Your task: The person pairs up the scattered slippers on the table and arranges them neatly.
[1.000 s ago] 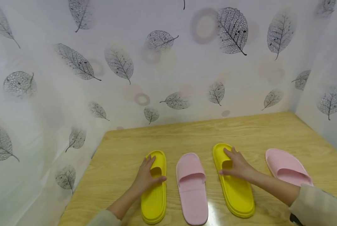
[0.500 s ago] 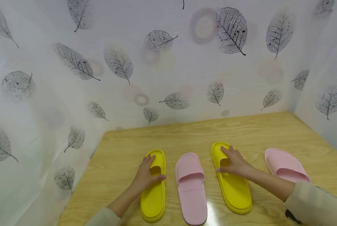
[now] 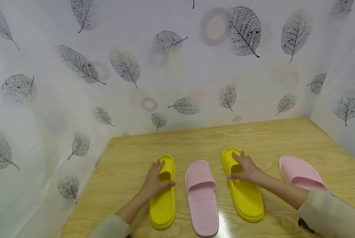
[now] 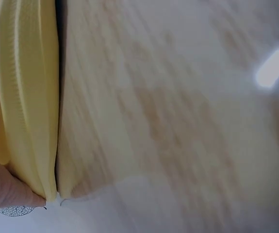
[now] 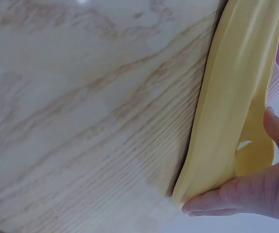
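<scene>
Two yellow slide slippers lie on the table with their toes pointing away. My left hand (image 3: 150, 183) reaches over the left yellow slipper (image 3: 162, 211) and grips it across the strap, thumb at its right edge and fingers at the strap's left side. Across the strap of the right yellow slipper (image 3: 248, 203), my right hand (image 3: 249, 170) holds it, thumb on the left edge and fingers toward the toe. Both wrist views show a yellow sole edge low along the wood, with the left hand (image 4: 3, 187) and right hand (image 5: 255, 191) around the slipper's sides.
One pink slipper (image 3: 203, 211) lies between the yellow ones. Another pink slipper (image 3: 299, 170) sits at the right, turned outward, partly covered by the right sleeve (image 3: 329, 211). White leaf-print sheeting (image 3: 177, 76) encloses the wooden table (image 3: 195, 142) at the back and sides.
The right yellow slipper has slid a little leftward and away from me with the right hand. The left yellow slipper has shifted slightly away. Both pink slippers stay in place.
</scene>
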Demonstrator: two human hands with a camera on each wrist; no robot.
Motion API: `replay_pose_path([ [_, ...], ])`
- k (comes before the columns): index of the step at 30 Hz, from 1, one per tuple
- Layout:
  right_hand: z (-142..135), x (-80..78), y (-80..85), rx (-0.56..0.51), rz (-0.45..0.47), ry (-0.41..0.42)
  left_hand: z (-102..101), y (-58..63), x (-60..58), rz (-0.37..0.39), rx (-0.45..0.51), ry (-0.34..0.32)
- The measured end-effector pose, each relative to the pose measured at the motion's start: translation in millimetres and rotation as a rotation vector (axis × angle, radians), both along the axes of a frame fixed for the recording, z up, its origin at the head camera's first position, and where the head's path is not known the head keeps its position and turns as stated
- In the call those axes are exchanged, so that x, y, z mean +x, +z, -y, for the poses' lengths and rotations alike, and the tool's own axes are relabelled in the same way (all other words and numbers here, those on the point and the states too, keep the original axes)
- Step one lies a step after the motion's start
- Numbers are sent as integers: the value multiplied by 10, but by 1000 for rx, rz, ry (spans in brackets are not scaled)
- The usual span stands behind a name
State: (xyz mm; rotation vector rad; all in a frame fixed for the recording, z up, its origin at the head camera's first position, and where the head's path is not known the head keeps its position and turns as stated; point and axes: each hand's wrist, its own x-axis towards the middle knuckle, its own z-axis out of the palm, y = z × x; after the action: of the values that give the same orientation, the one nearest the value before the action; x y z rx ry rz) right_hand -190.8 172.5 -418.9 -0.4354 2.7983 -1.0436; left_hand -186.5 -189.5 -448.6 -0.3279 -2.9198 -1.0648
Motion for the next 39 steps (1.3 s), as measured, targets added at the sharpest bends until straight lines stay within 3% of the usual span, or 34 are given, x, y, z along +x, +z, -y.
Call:
replay_pose_path([
  [29,23,-144,-17,-34,23,-4,-90,0,-186,12,-14,28],
  [39,25,-202,-10,-43,36,-6,-107,-27,-271,-13,1,5],
])
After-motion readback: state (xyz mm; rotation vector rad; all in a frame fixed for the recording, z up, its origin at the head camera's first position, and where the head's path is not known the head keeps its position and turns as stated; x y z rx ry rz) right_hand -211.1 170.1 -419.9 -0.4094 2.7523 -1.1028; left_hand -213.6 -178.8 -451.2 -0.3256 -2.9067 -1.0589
